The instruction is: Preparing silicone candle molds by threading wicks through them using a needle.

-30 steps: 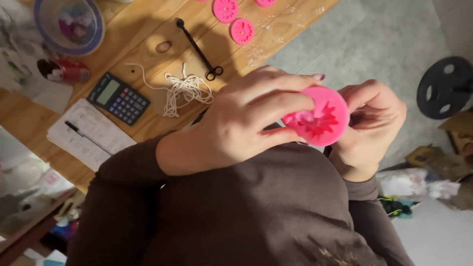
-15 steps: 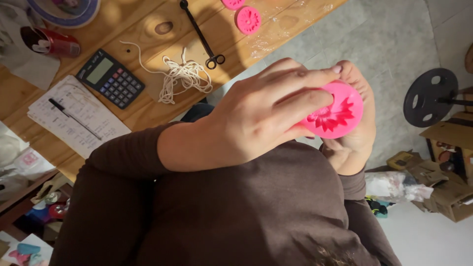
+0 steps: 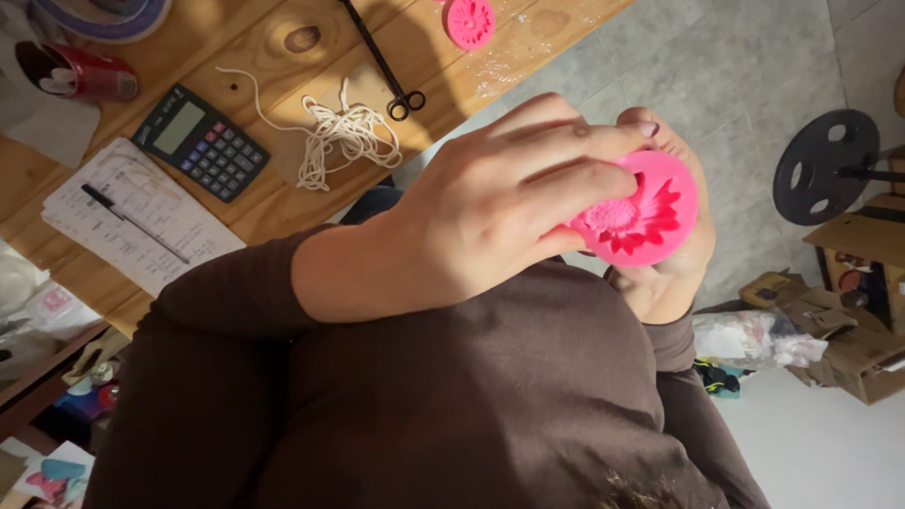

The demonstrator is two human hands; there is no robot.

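Note:
A round pink silicone mould (image 3: 646, 221) with a flower-shaped hollow is held up in front of my brown-sleeved body. My left hand (image 3: 490, 207) reaches in from the left, and its fingers lie across the mould's face and press on its left half. Behind and under the mould, my right hand (image 3: 671, 278) cups it, with one fingertip curled over its top edge. Both hands grip the mould above the grey floor, away from the table.
A wooden table (image 3: 283, 203) runs across the upper left. On it lie a dark calculator (image 3: 200, 141), a written sheet with a pen (image 3: 132, 221), tangled white string (image 3: 341, 139), black scissors (image 3: 385, 64), another pink mould (image 3: 469, 21) and a red cup (image 3: 80, 75). A black weight plate (image 3: 825, 165) and cardboard boxes (image 3: 863, 339) stand on the floor at right.
My right hand has closed in behind the mould, and my left fingers have spread further across its face. The hands have drifted right in view, and the table items slid up and left.

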